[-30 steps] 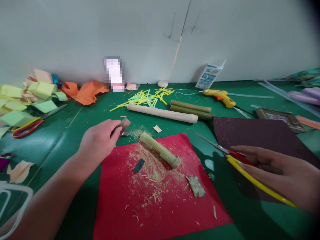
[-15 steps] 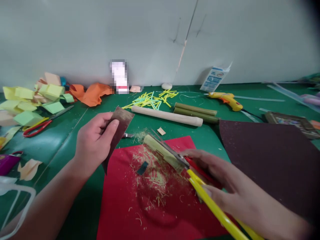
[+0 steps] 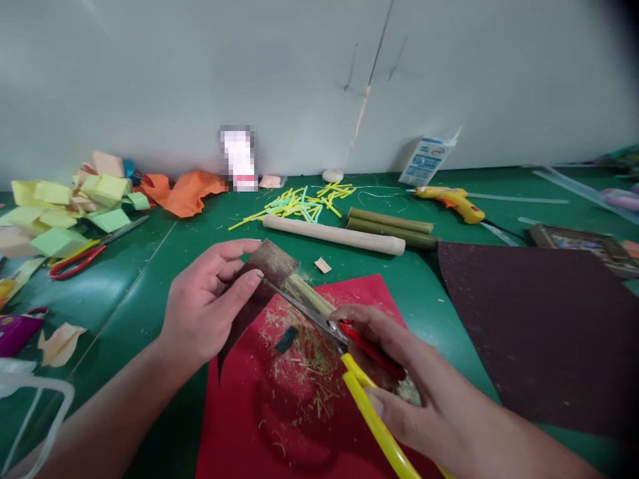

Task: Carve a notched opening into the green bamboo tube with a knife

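Note:
In my left hand (image 3: 200, 306) is a strip of brown sandpaper (image 3: 274, 264), pinched between thumb and fingers and hanging down below them. My right hand (image 3: 414, 379) grips scissors (image 3: 319, 318) with yellow and red handles. Their blades point up and left, with the tips at the sandpaper beside my left thumb. Just behind the blades lies a split piece of bamboo (image 3: 313, 293), partly covered by scissors and sandpaper. Beneath is a red sheet (image 3: 234, 426) strewn with shavings (image 3: 319, 386) and a small dark scrap (image 3: 286, 339).
A pale bamboo stick (image 3: 334, 234) and green bamboo lengths (image 3: 389, 229) lie beyond the red sheet. A yellow glue gun (image 3: 452, 201) and large dark brown sheet (image 3: 529, 319) are right. Left are folded papers (image 3: 60, 206), other scissors (image 3: 80, 259) and orange paper (image 3: 192, 193).
My left hand has moved right and slightly down with the sandpaper. My right hand has brought the scissors left, so the blade tips now meet the sandpaper.

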`<control>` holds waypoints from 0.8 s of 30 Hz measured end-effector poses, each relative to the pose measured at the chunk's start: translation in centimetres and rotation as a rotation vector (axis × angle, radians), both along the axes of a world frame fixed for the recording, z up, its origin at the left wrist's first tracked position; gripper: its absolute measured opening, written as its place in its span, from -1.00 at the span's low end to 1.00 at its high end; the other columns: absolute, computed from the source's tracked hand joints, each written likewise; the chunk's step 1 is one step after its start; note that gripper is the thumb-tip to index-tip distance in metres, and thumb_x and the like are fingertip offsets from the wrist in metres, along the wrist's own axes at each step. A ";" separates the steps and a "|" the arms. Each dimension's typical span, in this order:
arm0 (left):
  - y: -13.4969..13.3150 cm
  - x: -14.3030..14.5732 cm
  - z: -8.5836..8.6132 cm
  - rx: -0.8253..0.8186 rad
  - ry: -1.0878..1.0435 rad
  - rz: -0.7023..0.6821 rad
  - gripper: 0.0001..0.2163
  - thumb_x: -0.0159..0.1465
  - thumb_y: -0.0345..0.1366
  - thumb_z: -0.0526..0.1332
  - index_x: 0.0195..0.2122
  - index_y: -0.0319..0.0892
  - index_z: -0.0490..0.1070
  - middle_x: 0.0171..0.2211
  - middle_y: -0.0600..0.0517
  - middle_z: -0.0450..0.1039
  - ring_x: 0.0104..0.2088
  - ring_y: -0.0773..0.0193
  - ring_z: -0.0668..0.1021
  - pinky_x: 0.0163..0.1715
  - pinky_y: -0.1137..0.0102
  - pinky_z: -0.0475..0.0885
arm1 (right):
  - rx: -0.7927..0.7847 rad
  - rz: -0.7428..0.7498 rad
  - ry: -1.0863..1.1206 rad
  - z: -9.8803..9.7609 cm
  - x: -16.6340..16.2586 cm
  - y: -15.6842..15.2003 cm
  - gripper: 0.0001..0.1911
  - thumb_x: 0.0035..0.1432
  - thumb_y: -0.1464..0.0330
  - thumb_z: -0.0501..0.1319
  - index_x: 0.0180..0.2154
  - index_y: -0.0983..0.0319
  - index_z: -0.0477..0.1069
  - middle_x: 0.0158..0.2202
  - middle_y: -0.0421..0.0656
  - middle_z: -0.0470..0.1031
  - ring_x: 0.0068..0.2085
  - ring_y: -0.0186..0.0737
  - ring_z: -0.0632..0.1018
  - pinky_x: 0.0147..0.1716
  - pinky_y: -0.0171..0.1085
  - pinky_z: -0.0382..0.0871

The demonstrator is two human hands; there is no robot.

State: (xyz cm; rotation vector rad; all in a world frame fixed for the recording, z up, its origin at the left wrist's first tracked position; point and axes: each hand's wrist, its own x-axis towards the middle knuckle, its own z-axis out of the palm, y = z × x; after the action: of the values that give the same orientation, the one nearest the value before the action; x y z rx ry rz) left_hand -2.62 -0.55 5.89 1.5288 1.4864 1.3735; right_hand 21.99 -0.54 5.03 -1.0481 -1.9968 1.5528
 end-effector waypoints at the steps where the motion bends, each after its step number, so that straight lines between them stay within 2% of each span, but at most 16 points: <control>1: -0.1 0.1 0.0 -0.009 0.005 -0.022 -0.73 0.21 -0.28 0.20 -0.06 -0.14 0.34 -0.33 0.05 0.54 -0.42 0.36 0.56 -0.47 0.55 0.46 | -0.012 -0.003 0.009 0.1 -0.1 -0.1 -0.49 0.13 0.26 0.14 0.12 0.12 0.15 0.14 -0.07 0.28 0.08 -0.09 0.38 0.00 -0.22 0.33; 8: -0.9 0.6 -0.4 0.056 0.189 -0.042 -0.76 0.23 -0.34 0.18 -0.06 -0.09 0.36 -0.36 0.05 0.54 -0.49 0.40 0.54 -0.58 0.57 0.41 | 0.004 -0.022 -0.020 0.8 -0.9 -0.2 -0.43 0.09 0.24 0.19 0.14 0.12 0.14 0.12 -0.07 0.31 0.07 -0.06 0.39 0.00 -0.16 0.34; 15: -1.0 1.0 -0.4 0.050 0.150 -0.049 -0.74 0.22 -0.36 0.20 -0.05 -0.07 0.34 -0.34 0.07 0.55 -0.46 0.41 0.56 -0.52 0.61 0.46 | 0.015 -0.020 -0.050 0.9 -0.7 -0.1 -0.47 0.13 0.21 0.13 0.14 0.12 0.14 0.15 -0.06 0.27 0.10 -0.09 0.37 0.03 -0.17 0.31; 20: -0.9 1.1 -0.1 0.036 0.134 -0.084 -0.75 0.22 -0.37 0.20 -0.06 -0.10 0.34 -0.36 0.07 0.55 -0.47 0.42 0.57 -0.51 0.63 0.46 | 0.023 -0.061 -0.042 0.4 -0.4 -0.5 -0.42 0.12 0.19 0.14 0.16 0.13 0.12 0.15 -0.03 0.27 0.09 -0.03 0.38 0.01 -0.14 0.33; 24: -0.8 1.1 -0.3 0.017 0.093 -0.113 -0.75 0.23 -0.37 0.19 -0.06 -0.09 0.33 -0.30 0.05 0.55 -0.37 0.38 0.59 -0.42 0.59 0.50 | -0.015 -0.106 -0.033 0.2 -0.4 -0.7 -0.38 0.08 0.15 0.16 0.17 0.13 0.14 0.15 -0.03 0.28 0.09 0.01 0.37 -0.01 -0.11 0.34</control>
State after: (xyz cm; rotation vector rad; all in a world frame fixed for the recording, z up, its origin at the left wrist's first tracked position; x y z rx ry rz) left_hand -1.50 -1.39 5.59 1.6811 1.4232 1.2688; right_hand 21.57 -1.27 5.24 -1.1729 -1.9208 1.5064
